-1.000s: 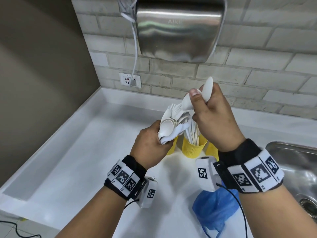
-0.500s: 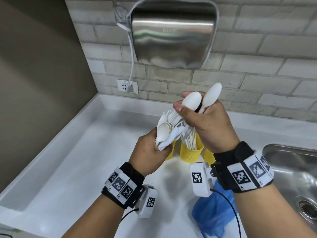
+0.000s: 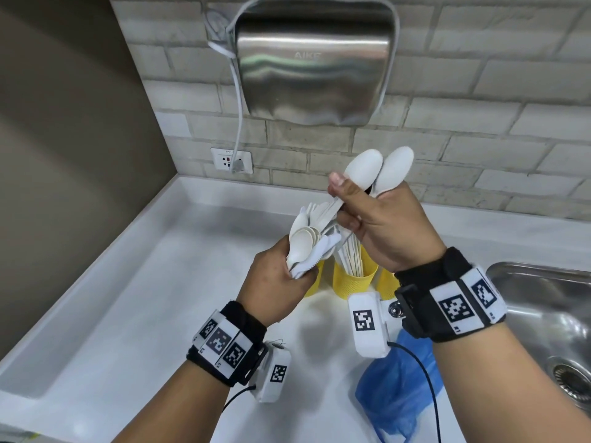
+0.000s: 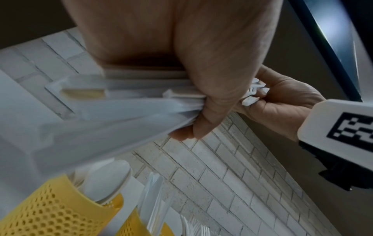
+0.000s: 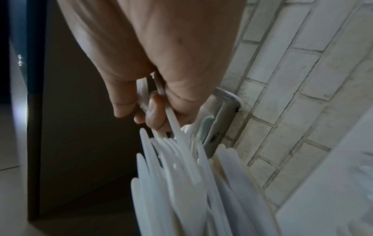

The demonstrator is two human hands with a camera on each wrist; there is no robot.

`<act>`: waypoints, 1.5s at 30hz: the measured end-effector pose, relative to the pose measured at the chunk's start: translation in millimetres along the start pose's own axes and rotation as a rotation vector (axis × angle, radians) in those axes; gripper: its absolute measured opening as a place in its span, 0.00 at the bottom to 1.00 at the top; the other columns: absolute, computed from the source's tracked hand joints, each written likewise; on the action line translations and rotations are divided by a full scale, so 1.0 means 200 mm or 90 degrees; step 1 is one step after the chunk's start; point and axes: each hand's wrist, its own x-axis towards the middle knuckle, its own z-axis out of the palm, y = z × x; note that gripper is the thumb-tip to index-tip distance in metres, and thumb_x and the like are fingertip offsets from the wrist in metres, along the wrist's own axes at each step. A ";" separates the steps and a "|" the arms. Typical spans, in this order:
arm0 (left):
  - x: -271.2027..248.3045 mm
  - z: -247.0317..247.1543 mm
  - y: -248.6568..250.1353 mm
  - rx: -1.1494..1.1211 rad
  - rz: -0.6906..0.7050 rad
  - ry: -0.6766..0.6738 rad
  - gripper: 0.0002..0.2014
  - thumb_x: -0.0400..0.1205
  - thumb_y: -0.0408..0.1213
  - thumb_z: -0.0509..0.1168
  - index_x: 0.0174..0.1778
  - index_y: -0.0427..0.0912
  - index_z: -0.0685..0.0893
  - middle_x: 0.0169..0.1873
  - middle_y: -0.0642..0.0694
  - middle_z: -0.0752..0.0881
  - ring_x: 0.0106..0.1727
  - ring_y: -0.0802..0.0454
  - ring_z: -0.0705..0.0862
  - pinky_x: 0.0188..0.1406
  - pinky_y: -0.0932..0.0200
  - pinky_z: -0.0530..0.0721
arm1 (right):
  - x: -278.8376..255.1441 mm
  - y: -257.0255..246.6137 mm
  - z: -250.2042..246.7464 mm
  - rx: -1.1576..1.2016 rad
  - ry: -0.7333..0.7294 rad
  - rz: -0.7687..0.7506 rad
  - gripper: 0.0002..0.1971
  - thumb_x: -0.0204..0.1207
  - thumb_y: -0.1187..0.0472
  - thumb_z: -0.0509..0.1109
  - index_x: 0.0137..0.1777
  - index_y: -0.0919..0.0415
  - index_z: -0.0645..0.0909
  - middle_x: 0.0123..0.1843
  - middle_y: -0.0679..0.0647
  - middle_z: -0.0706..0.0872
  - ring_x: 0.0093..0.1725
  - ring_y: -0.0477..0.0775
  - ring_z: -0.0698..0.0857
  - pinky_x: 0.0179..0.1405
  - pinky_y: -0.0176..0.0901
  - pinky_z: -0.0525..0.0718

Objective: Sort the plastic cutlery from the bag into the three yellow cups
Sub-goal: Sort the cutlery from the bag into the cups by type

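Note:
My left hand (image 3: 281, 276) grips a bundle of white plastic cutlery (image 3: 311, 238), mixed spoons, forks and knives, above the cups; the left wrist view shows the handles (image 4: 125, 99) clamped in the fist. My right hand (image 3: 383, 225) pinches two white spoons (image 3: 377, 169), bowls up, their handles running down through the fingers (image 5: 155, 108). Three yellow perforated cups stand behind the hands: the middle cup (image 3: 351, 282) holds white knives, the left cup (image 3: 315, 281) and right cup (image 3: 385, 279) are mostly hidden. From the left wrist, a cup (image 4: 50, 212) with spoons shows.
A crumpled blue plastic bag (image 3: 396, 388) lies on the white counter (image 3: 144, 314) near me. A steel sink (image 3: 543, 321) is at the right. A steel hand dryer (image 3: 313, 59) hangs on the brick wall with a socket (image 3: 231, 160) to its left.
My right hand has drawn a second spoon out of the bundle and lifted both spoons slightly higher and right. The left hand keeps hold of the bundle.

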 end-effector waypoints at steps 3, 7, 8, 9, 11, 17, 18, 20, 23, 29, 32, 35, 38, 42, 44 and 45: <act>0.00 0.00 0.00 -0.014 0.004 0.000 0.10 0.77 0.36 0.74 0.53 0.49 0.85 0.37 0.54 0.89 0.40 0.54 0.85 0.36 0.66 0.81 | 0.00 0.00 0.00 0.017 -0.029 0.046 0.10 0.67 0.62 0.81 0.37 0.60 0.81 0.32 0.55 0.78 0.31 0.50 0.76 0.24 0.35 0.74; -0.01 0.00 -0.01 -0.011 0.008 0.002 0.09 0.77 0.34 0.74 0.46 0.53 0.82 0.33 0.57 0.86 0.37 0.54 0.83 0.33 0.70 0.77 | 0.02 -0.01 0.00 -0.054 -0.055 0.053 0.14 0.72 0.63 0.81 0.33 0.62 0.78 0.26 0.55 0.76 0.25 0.51 0.71 0.21 0.36 0.71; -0.01 0.00 -0.01 -0.005 0.010 0.001 0.09 0.77 0.34 0.74 0.45 0.52 0.82 0.32 0.56 0.86 0.36 0.54 0.83 0.32 0.69 0.77 | 0.03 -0.01 0.00 -0.072 -0.052 0.045 0.15 0.75 0.63 0.79 0.32 0.62 0.77 0.26 0.55 0.75 0.24 0.50 0.71 0.20 0.35 0.70; -0.01 0.00 -0.01 -0.003 0.011 0.002 0.08 0.76 0.35 0.74 0.45 0.51 0.82 0.32 0.55 0.86 0.36 0.53 0.83 0.33 0.68 0.78 | 0.03 0.00 0.00 -0.094 -0.047 0.032 0.16 0.79 0.61 0.78 0.32 0.62 0.77 0.28 0.56 0.75 0.23 0.50 0.71 0.20 0.36 0.70; 0.00 -0.01 -0.01 -0.010 0.010 0.007 0.08 0.77 0.35 0.75 0.47 0.49 0.83 0.33 0.54 0.87 0.37 0.53 0.83 0.34 0.66 0.79 | 0.04 -0.01 0.00 -0.157 -0.048 0.006 0.20 0.83 0.54 0.75 0.31 0.62 0.79 0.32 0.61 0.78 0.23 0.50 0.72 0.22 0.37 0.70; 0.01 0.00 -0.01 -0.002 0.013 0.005 0.08 0.77 0.36 0.74 0.49 0.48 0.83 0.35 0.52 0.87 0.38 0.52 0.84 0.38 0.59 0.82 | 0.03 -0.08 0.03 -0.279 -0.040 -0.077 0.30 0.87 0.40 0.63 0.30 0.60 0.83 0.40 0.67 0.89 0.34 0.58 0.85 0.35 0.44 0.80; 0.01 0.00 -0.01 -0.006 0.012 0.005 0.08 0.77 0.36 0.74 0.48 0.48 0.83 0.34 0.52 0.87 0.38 0.51 0.83 0.37 0.59 0.82 | 0.03 -0.09 0.04 -0.284 -0.029 -0.094 0.30 0.89 0.42 0.60 0.29 0.60 0.82 0.40 0.64 0.91 0.38 0.56 0.88 0.39 0.43 0.81; 0.01 0.00 -0.01 0.002 0.009 0.003 0.07 0.77 0.37 0.74 0.48 0.47 0.83 0.34 0.53 0.86 0.37 0.51 0.83 0.37 0.59 0.82 | 0.03 -0.12 0.05 -0.237 -0.017 -0.114 0.30 0.90 0.43 0.58 0.27 0.58 0.78 0.39 0.65 0.91 0.43 0.60 0.91 0.45 0.50 0.86; 0.01 0.00 -0.04 0.036 0.005 -0.001 0.08 0.76 0.43 0.72 0.49 0.49 0.82 0.35 0.55 0.86 0.37 0.52 0.83 0.38 0.53 0.84 | 0.03 -0.14 0.06 -0.014 -0.007 -0.106 0.30 0.90 0.44 0.57 0.24 0.53 0.73 0.24 0.62 0.78 0.31 0.68 0.86 0.49 0.67 0.90; 0.01 -0.01 -0.06 0.153 -0.005 0.014 0.12 0.75 0.44 0.69 0.52 0.52 0.78 0.36 0.55 0.85 0.38 0.44 0.83 0.37 0.48 0.85 | 0.02 -0.19 0.01 0.046 0.067 -0.143 0.23 0.90 0.48 0.62 0.34 0.53 0.62 0.23 0.50 0.57 0.18 0.48 0.56 0.22 0.36 0.60; 0.01 -0.02 -0.04 0.202 -0.009 0.050 0.13 0.76 0.45 0.70 0.54 0.52 0.77 0.37 0.55 0.85 0.40 0.40 0.84 0.36 0.52 0.81 | 0.00 -0.15 -0.03 -0.257 0.086 -0.155 0.19 0.84 0.51 0.72 0.34 0.54 0.73 0.22 0.48 0.67 0.20 0.46 0.65 0.21 0.35 0.66; 0.01 -0.03 -0.02 0.226 -0.013 0.056 0.15 0.77 0.48 0.70 0.58 0.52 0.77 0.43 0.54 0.87 0.43 0.40 0.84 0.36 0.52 0.79 | -0.03 -0.10 -0.04 -0.496 0.049 -0.132 0.10 0.79 0.55 0.78 0.38 0.58 0.87 0.28 0.60 0.80 0.27 0.46 0.76 0.28 0.35 0.75; 0.01 -0.03 -0.01 0.267 -0.002 0.059 0.18 0.78 0.48 0.70 0.63 0.52 0.77 0.48 0.54 0.88 0.46 0.42 0.85 0.37 0.55 0.75 | -0.05 -0.07 -0.04 -0.595 0.016 -0.102 0.09 0.76 0.54 0.79 0.35 0.52 0.88 0.21 0.48 0.77 0.23 0.42 0.74 0.27 0.31 0.72; 0.01 -0.03 -0.01 0.309 0.005 0.065 0.20 0.78 0.45 0.69 0.65 0.51 0.77 0.52 0.54 0.87 0.48 0.42 0.86 0.37 0.56 0.74 | -0.04 -0.04 0.00 -0.731 -0.007 -0.089 0.15 0.72 0.43 0.80 0.33 0.53 0.87 0.22 0.47 0.81 0.27 0.43 0.81 0.28 0.34 0.74; 0.01 -0.02 0.00 0.321 0.015 0.075 0.21 0.76 0.42 0.70 0.65 0.49 0.78 0.52 0.52 0.88 0.48 0.41 0.87 0.36 0.54 0.76 | -0.04 -0.02 0.04 -0.795 -0.002 -0.097 0.20 0.70 0.38 0.78 0.31 0.54 0.85 0.23 0.49 0.82 0.30 0.49 0.83 0.30 0.45 0.79; 0.00 -0.01 0.00 0.323 0.019 0.081 0.21 0.76 0.41 0.70 0.65 0.48 0.78 0.51 0.52 0.88 0.48 0.41 0.87 0.36 0.54 0.76 | -0.04 -0.01 0.06 -0.818 0.000 -0.096 0.22 0.70 0.37 0.78 0.30 0.55 0.83 0.25 0.51 0.81 0.32 0.54 0.84 0.30 0.47 0.79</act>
